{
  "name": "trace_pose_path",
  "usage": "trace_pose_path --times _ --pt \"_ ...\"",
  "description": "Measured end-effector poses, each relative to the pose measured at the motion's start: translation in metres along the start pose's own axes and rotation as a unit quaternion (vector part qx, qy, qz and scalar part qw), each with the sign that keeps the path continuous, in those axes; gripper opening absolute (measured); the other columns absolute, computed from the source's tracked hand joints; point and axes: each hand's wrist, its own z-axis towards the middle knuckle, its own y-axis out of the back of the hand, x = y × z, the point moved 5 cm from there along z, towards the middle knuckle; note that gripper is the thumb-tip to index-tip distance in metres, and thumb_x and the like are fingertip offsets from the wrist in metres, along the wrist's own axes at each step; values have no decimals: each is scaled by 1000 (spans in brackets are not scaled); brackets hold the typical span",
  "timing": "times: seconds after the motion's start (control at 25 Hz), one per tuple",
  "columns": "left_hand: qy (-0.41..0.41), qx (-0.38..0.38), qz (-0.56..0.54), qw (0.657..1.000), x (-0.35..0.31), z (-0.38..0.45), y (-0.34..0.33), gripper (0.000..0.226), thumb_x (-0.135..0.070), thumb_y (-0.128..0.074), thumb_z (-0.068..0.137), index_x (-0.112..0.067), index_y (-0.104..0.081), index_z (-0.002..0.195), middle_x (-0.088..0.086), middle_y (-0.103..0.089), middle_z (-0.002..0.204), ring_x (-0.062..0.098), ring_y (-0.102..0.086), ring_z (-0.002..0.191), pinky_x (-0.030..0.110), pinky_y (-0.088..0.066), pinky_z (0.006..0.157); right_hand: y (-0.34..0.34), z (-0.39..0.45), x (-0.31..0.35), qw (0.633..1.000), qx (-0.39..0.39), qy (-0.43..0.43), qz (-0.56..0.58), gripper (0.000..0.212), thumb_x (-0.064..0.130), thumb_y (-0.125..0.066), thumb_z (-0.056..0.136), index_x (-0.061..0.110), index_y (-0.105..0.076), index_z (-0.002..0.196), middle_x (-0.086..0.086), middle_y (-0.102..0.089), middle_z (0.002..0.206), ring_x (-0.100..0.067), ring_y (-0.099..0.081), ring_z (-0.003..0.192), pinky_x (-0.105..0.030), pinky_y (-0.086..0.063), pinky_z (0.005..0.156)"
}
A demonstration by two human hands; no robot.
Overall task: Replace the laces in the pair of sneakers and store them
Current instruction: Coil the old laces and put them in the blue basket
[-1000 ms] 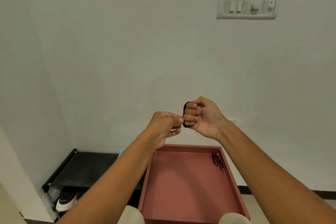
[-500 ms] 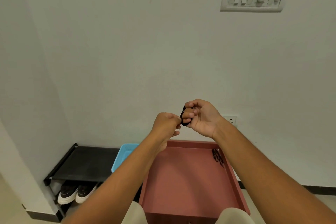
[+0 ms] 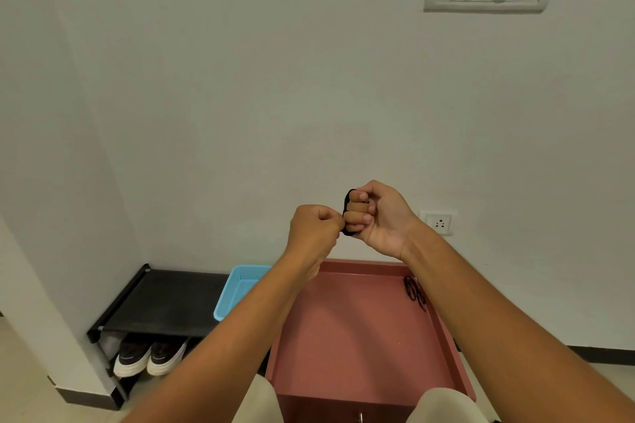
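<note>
Above the red tray [image 3: 364,336], the right hand [image 3: 378,216] has a black lace [image 3: 347,203] coiled round its curled fingers; the left hand [image 3: 314,228] pinches its end. Left of the tray, sneakers [image 3: 149,357] sit under a black rack [image 3: 165,302] against the pale wall [image 3: 240,96].

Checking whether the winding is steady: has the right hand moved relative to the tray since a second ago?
Cannot tell: the camera tilted, and the right hand, wrapped in black lace, sits about as far above the reddish-brown tray's rim.

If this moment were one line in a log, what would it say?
right hand: black lace wound round fingers | left hand: pinching lace end | second lace: in red tray
</note>
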Motion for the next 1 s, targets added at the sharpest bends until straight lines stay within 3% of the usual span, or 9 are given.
trace_pose_path --times 0.12,0.2,0.32,0.4,0.6,0.8,1.0 --pt "0 -16 -19 1000 5 0 1 18 -2 -57 88 6 -68 77 11 -61 71 20 -52 68 35 -45 64 -3 1 1 999 7 4 46 25 12 -43 97 15 -48 73 5 -30 57 -12 -36 51 -26 -33 56" --pt "39 -6 -79 996 11 0 0 19 -6 -55 90 1 -67 76 10 -60 74 20 -51 72 35 -45 65 0 1 -1 999 -2 2 44 26 13 -42 105 12 -54 82 3 -34 60 -13 -48 59 -28 -40 66" --pt "91 37 -165 981 15 0 -1 20 -7 -52 92 -9 -70 84 6 -67 84 17 -58 78 33 -47 70 10 2 -10 999 -33 -7 8 32 19 -42 110 14 -60 84 4 -33 61 -14 -59 65 -38 -45 87" --pt "113 75 -195 972 18 1 -2 21 -9 -49 94 -9 -70 94 5 -67 90 17 -60 84 33 -46 72 12 3 -14 999 -43 -19 -2 33 21 -41 109 16 -60 82 5 -30 61 -12 -60 66 -41 -42 92" --pt "134 84 -154 975 38 6 4 19 -9 -45 97 -9 -65 96 3 -55 84 13 -47 69 28 -38 59 15 9 -20 997 -53 -55 -33 18 9 -41 95 11 -59 93 1 -37 67 -17 -57 69 -36 -43 78" --pt "135 61 -103 984 61 13 18 21 -10 -45 99 -8 -65 92 3 -50 75 12 -41 61 26 -34 54 19 23 -37 990 -66 -59 -112 24 -4 -46 103 -4 -67 113 -9 -62 83 -18 -62 83 -32 -55 80" --pt "127 36 -60 989 84 23 35 23 -11 -45 100 -10 -63 86 2 -50 71 13 -40 60 28 -36 58 21 46 -56 967 -136 -23 -212 21 -15 -54 97 -5 -72 98 -20 -75 99 -29 -74 96 -31 -62 75"
